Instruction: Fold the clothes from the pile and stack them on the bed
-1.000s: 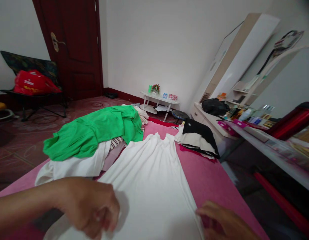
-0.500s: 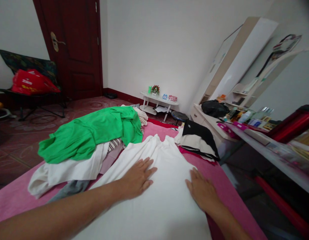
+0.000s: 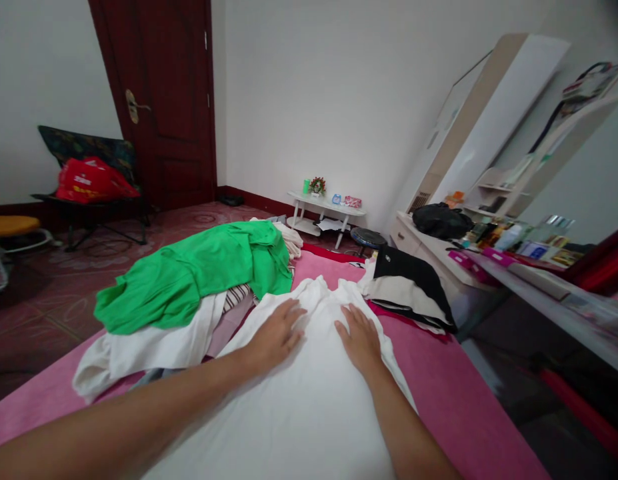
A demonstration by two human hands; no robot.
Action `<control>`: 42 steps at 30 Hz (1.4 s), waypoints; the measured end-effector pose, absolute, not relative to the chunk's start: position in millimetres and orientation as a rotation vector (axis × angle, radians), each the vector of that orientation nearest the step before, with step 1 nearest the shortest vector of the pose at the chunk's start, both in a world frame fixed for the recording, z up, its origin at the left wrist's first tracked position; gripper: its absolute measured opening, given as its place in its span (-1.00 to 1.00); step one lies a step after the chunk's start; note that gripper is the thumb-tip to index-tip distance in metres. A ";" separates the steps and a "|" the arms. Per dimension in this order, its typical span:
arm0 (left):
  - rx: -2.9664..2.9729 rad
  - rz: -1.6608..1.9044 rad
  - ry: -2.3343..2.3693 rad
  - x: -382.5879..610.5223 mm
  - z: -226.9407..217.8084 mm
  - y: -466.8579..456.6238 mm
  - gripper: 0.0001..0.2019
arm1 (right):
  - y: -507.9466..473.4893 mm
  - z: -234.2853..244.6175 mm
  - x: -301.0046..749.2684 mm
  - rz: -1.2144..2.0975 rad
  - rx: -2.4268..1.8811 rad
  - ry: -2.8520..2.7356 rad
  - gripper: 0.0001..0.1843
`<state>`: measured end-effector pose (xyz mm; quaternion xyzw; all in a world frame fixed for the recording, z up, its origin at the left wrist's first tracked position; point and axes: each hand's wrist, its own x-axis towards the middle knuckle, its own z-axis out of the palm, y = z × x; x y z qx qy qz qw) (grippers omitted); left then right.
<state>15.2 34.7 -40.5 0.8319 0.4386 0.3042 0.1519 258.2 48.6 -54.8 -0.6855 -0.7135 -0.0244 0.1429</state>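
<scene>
A white garment [image 3: 309, 400] lies spread over the pink bed cover [image 3: 453, 400], its gathered upper edge pointing away from me. My left hand [image 3: 276, 337] rests on the upper left part of the cloth, fingers stretched and a little apart. On the upper right part lies my right hand [image 3: 359, 339], palm down with its fingers extended. Neither hand grips the fabric. Left of the garment is a heap of clothes, with a bright green garment [image 3: 199, 273] on top and a white one [image 3: 149, 353] beneath. A folded black and grey garment [image 3: 413, 287] sits just beyond my right hand.
Along the right side stand a white dresser [image 3: 429, 250] and a glass-topped table [image 3: 549, 300] crowded with bottles and boxes. At the back are a small white table [image 3: 329, 203] and a round stool [image 3: 369, 238]. A chair holds a red bag [image 3: 93, 181].
My right hand has moved left and farther up the white garment, closer to my left hand. My left hand has slid slightly up the cloth. The camera view has shifted a little left.
</scene>
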 end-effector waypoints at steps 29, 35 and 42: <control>3.107 0.238 0.539 70.5 -10.4 -1.3 -0.80 | 51.3 -62.4 287.7 0.227 -1.449 -1.678 -0.59; 2.504 0.078 0.631 58.9 15.4 34.3 -0.54 | 51.7 -61.6 288.1 0.274 -1.416 -1.679 -0.65; 2.318 0.249 1.058 70.5 24.9 70.1 -0.81 | 58.7 -69.8 291.4 0.293 -1.418 -1.690 -0.64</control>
